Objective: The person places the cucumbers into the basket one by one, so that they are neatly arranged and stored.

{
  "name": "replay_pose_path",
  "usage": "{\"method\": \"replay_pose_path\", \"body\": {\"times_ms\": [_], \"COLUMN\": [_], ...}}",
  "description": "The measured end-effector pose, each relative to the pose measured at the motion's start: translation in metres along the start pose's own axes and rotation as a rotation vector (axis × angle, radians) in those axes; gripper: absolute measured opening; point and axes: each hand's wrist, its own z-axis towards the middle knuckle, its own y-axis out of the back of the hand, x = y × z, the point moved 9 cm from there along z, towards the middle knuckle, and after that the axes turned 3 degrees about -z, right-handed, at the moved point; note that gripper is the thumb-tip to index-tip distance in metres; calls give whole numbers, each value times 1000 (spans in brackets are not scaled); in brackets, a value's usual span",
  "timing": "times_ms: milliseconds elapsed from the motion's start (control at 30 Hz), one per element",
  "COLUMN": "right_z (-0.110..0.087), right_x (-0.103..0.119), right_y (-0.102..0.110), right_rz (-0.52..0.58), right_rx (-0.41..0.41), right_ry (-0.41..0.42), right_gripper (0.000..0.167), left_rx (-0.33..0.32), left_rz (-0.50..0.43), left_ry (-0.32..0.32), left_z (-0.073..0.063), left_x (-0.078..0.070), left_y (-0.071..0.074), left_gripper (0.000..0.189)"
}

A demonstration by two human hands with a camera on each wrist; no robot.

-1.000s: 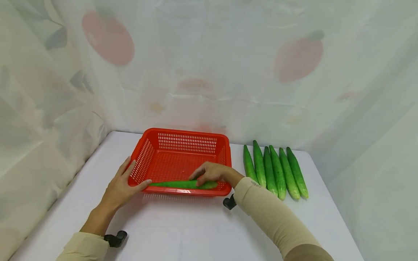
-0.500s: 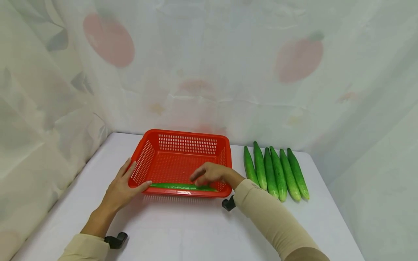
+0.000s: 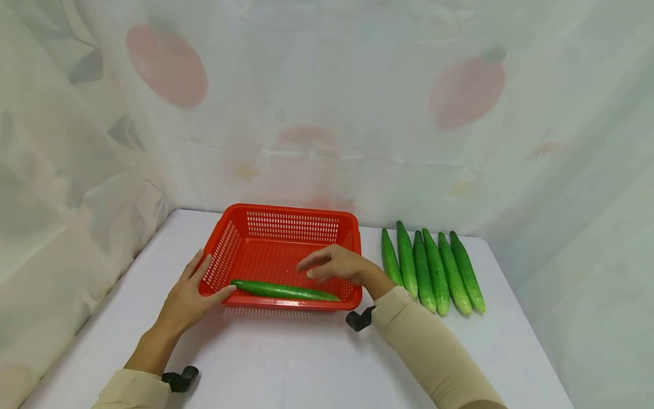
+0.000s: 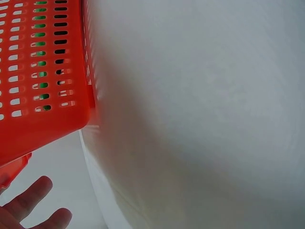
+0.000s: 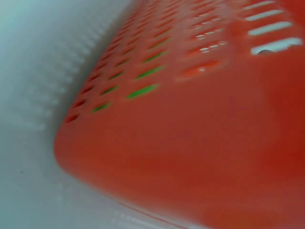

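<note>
A red plastic basket (image 3: 291, 211) with slotted walls stands on the white table. Inside it, one green cucumber (image 3: 276, 290) lies lengthwise along the front wall. My left hand (image 3: 185, 304) rests against the basket's front left corner, thumb at the front rim and fingers spread along the left side. In the left wrist view, two fingers (image 4: 29, 197) stretch out straight below the basket wall (image 4: 43, 124). Over the right half of the basket hovers my right hand (image 3: 339, 264), fingers loosely bent and holding nothing. Green shows through the slots in the right wrist view.
Several cucumbers (image 3: 430, 270) lie side by side to the right of the basket, roughly pointing away from me. A white printed curtain (image 3: 327, 102) hangs behind the table (image 3: 286, 363) and on both sides. Black wrist mounts (image 3: 181, 379) stick out from the sleeves.
My right hand has let go of the cucumber and lifted up from it. The cucumber has settled along the front of the basket. My left hand has stayed at the corner.
</note>
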Motion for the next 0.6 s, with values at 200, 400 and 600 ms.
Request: {"method": "replay_pose_path", "body": {"times_ms": [200,400,600], "right_z": [-16,-34,-54], "right_x": [12,18,24], "right_y": [11,18,23], "right_rz": [68,68,73], "right_rx": [-49,-98,-139], "right_ry": [89,133,210], "right_gripper": [35,35,35], "left_rx": [3,6,9], "left_rz": [10,16,15], "left_ry": [6,7,10], "left_z": [1,1,1], "left_x": [1,0,-2], "left_y": [0,1,1], "left_gripper": [102,103,102]}}
